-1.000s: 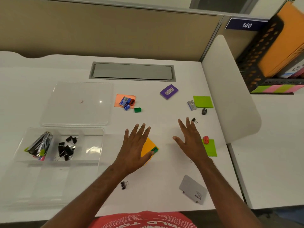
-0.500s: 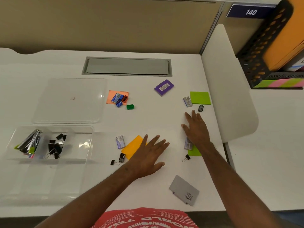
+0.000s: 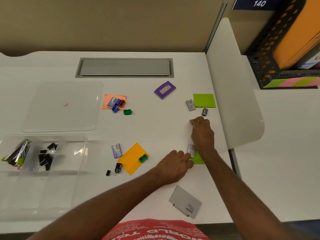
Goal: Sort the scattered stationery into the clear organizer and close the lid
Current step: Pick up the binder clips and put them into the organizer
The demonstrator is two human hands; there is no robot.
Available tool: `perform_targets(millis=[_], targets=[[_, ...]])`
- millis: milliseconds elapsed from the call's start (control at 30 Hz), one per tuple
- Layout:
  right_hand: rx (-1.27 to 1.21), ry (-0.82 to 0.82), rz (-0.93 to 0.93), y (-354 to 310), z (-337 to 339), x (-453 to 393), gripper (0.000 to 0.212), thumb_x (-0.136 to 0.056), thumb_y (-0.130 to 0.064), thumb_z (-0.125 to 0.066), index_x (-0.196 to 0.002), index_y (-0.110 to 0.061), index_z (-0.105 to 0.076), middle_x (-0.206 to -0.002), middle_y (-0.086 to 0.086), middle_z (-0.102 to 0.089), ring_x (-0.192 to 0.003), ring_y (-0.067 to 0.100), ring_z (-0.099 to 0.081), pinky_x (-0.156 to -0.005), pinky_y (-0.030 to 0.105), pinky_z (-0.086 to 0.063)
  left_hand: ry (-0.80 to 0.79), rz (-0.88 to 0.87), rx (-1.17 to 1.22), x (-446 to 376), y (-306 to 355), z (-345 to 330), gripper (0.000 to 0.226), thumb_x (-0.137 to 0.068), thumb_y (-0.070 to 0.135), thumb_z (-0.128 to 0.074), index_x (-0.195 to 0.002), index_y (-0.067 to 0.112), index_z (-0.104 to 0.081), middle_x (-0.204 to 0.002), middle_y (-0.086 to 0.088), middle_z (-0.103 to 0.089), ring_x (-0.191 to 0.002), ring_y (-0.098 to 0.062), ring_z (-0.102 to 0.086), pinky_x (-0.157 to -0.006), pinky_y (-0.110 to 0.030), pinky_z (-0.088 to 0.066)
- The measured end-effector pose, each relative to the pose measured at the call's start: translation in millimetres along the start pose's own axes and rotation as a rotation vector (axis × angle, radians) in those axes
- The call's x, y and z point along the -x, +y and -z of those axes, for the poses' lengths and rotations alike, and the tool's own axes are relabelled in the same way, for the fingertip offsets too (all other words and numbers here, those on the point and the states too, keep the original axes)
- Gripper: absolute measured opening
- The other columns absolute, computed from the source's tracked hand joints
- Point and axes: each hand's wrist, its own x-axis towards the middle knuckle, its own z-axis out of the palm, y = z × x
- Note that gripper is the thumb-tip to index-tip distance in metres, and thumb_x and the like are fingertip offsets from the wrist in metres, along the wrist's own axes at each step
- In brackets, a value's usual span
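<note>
Organizer [image 3: 43,153] sat at the left edge of the worktop [image 3: 155,132]: clear plastic, shallow, divided into compartments. Leftmost compartment held a bundle of pens/markers [image 3: 17,155], the next one a pile of black binder clips [image 3: 45,158]; the others looked bare. Its clear lid [image 3: 62,106] lay flat just behind it, off the box.

Loose stationery was spread across the middle and right: orange sticky pad [image 3: 115,102] with a blue eraser, blue and red sharpeners on top, green sharpener [image 3: 127,112] just beside it; purple box [image 3: 164,90]; green sticky pad [image 3: 204,100] with a grey eraser [image 3: 190,105] touching its left edge and a black sharpener [image 3: 204,112] just in front; yellow pad [image 3: 132,158] with a green sharpener [image 3: 143,158] on it, a purple-labelled eraser [image 3: 116,150], a black sharpener [image 3: 118,167] and a binder clip [image 3: 110,173] near it; grey box [image 3: 185,201] near the front edge.

Right hand [image 3: 201,132] was palm-down, fingers curled at the tips with something small and dark at them; couldn't tell what, or whether it was gripped. Left hand [image 3: 173,164] was curled loosely beside another green pad [image 3: 198,159] and a grey eraser [image 3: 191,149]; grip hidden, couldn't tell.
</note>
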Motion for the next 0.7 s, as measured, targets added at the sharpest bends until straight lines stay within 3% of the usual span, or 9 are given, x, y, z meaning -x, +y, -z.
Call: perform_targets(millis=[100,267,400,500,633,700], targets=[[-0.010,0.070,0.025,0,0,1,0.025,-0.087,0.006,-0.056,-0.106,-0.006,-0.068,-0.109,0.013,-0.060,-0.104,0.033,-0.055,-0.062,0.041,-0.053,0.017,0.038,0.036,-3,0,-1,0.024,-0.093,0.031,-0.060,-0.111,0.016,-0.059,-0.102,-0.006,-0.059,-0.083,-0.025,-0.057,-0.067,-0.037,-0.043],[-0.122,0.094,0.041,6,1,5,0.017,-0.087,-0.002,-0.056,-0.100,-0.006,-0.067,-0.102,0.012,-0.060,-0.101,0.030,-0.053,-0.069,0.041,-0.050,0.039,0.117,0.148,1,-3,1,0.022,-0.091,0.029,-0.062,-0.104,0.011,-0.058,-0.097,-0.009,-0.059,-0.077,-0.027,-0.055,-0.063,-0.039,-0.040],[-0.495,0.161,0.031,5,10,19,0.019,-0.086,-0.003,-0.060,-0.100,-0.013,-0.067,-0.101,-0.001,-0.064,-0.097,0.017,-0.057,-0.084,0.031,-0.048,-0.027,0.209,0.325,14,-5,6,0.015,-0.095,0.023,-0.054,-0.100,0.012,-0.062,-0.096,-0.008,-0.063,-0.082,-0.028,-0.060,-0.068,-0.039,-0.047],[-0.745,0.213,0.009,-8,15,33,0.021,-0.087,-0.002,-0.060,-0.100,-0.016,-0.068,-0.099,-0.004,-0.066,-0.092,0.012,-0.062,-0.082,0.028,-0.050,-0.060,0.318,0.533,35,-9,12,0.021,-0.095,0.032,-0.056,-0.108,0.019,-0.068,-0.106,0.000,-0.070,-0.093,-0.018,-0.063,-0.079,-0.034,-0.052],[-1.066,0.136,-0.144,-30,19,48,0.021,-0.091,-0.006,-0.059,-0.100,-0.021,-0.070,-0.096,-0.004,-0.070,-0.088,0.013,-0.064,-0.073,0.030,-0.054,0.028,0.414,0.859,72,-18,22,0.015,-0.095,0.025,-0.062,-0.103,0.020,-0.073,-0.095,0.008,-0.074,-0.076,-0.001,-0.065,-0.069,-0.022,-0.054],[-1.233,0.078,-0.226,-38,21,51,0.023,-0.092,-0.004,-0.058,-0.100,-0.021,-0.071,-0.096,0.002,-0.071,-0.084,0.018,-0.064,-0.066,0.029,-0.054,0.082,0.526,1.037,91,-23,24,0.013,-0.095,0.015,-0.059,-0.099,0.017,-0.072,-0.088,0.006,-0.074,-0.062,-0.006,-0.065,-0.061,-0.024,-0.054]])
